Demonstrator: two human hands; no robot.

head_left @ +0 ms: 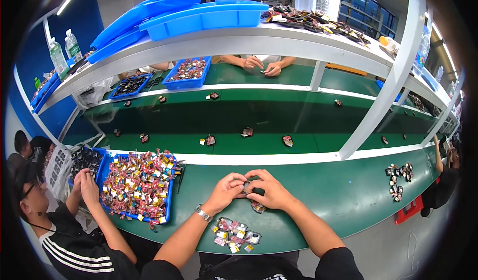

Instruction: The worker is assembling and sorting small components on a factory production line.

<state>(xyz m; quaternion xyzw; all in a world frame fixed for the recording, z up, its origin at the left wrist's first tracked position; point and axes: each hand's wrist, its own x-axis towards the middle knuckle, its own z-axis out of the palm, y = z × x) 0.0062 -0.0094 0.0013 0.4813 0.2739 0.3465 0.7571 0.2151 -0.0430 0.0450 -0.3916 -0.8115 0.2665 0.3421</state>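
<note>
Both hands, left [226, 189] and right [269, 188], pinch one small dark component [247, 186] between their fingertips above the green tabletop [318, 190]; the finished pile [235, 232] lies nearer the body, closest to the left hand.

Counter [338, 190]: green mat, matt, smooth, w/ white glossy edge strip. Blue tray [168, 200]: hard plastic, slight sheen; packets [134, 183] inside look like shiny foil/film, crinkly. Small flat packs [236, 232] near counter edge: glossy, silvery plastic-wrapped. Wristwatch [201, 213]: metal band, polished. Shelf frame [393, 81]: white painted metal, smooth. Upper blue trays [204, 18]: plastic, semi-gloss. Bottles [64, 51]: clear plastic.
</note>
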